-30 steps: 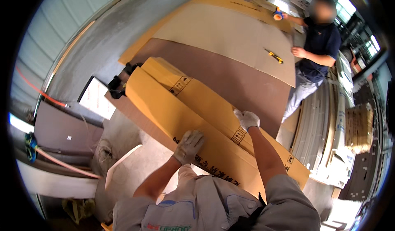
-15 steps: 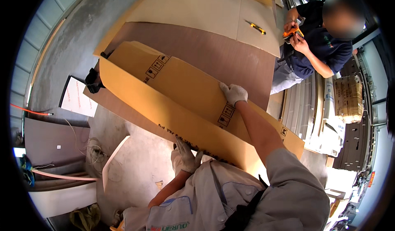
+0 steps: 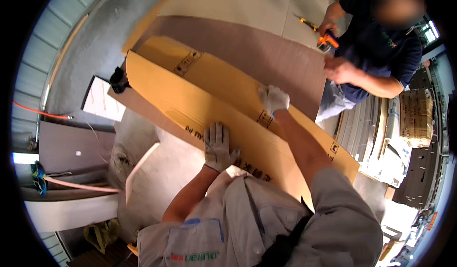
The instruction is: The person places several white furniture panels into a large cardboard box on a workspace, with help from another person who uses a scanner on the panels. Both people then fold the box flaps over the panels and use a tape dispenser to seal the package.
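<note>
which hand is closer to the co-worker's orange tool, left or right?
Right. The right hand rests on the top edge of the long cardboard box, on the side toward the orange tool. The left hand lies flat on the box's near face, farther away.

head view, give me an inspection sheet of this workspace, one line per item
surface: brown panel lying flat on a wider pale sheet.
job's things: long yellow cardboard box lying aslant across the brown panel, one end overhanging the concrete floor.
clutter: white sheet on the floor; yellow tool on the pale sheet.
hands: left hand, gloved, flat on the box's near face; right hand, gloved, on its top edge.
cables: orange cable and a pale hose at the left.
surroundings: co-worker's hand holds an orange tool; stacked boards to the right.
</note>
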The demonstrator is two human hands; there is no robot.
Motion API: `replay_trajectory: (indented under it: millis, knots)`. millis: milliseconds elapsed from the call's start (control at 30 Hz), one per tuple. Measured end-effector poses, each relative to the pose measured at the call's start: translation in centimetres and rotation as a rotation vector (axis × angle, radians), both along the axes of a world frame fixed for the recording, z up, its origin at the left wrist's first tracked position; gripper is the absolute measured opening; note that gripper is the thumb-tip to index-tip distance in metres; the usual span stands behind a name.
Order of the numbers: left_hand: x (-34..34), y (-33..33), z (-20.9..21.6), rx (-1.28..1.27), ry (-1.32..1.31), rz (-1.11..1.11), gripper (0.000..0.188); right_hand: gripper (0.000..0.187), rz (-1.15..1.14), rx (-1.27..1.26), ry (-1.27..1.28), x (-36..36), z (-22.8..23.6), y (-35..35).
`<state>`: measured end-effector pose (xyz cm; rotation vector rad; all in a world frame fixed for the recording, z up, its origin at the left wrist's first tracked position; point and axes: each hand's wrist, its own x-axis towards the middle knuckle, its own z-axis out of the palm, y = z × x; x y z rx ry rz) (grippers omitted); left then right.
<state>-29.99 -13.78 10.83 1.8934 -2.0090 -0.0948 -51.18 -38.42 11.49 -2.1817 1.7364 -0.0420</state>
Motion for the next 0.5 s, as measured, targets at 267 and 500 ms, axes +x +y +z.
replay_trajectory:
  millis: [267,500]
  knots:
    - [0.6,-4.0,1.8,0.094,-0.152,-0.243,0.104,0.085,-0.062,-0.421,-0.086,-1.9,-1.5,2.7]
    - [6.5,-11.5,2.3,0.051,-0.209,-0.302,0.111,0.066,-0.04,-0.179,-0.115,-1.8,2.2,3.8]
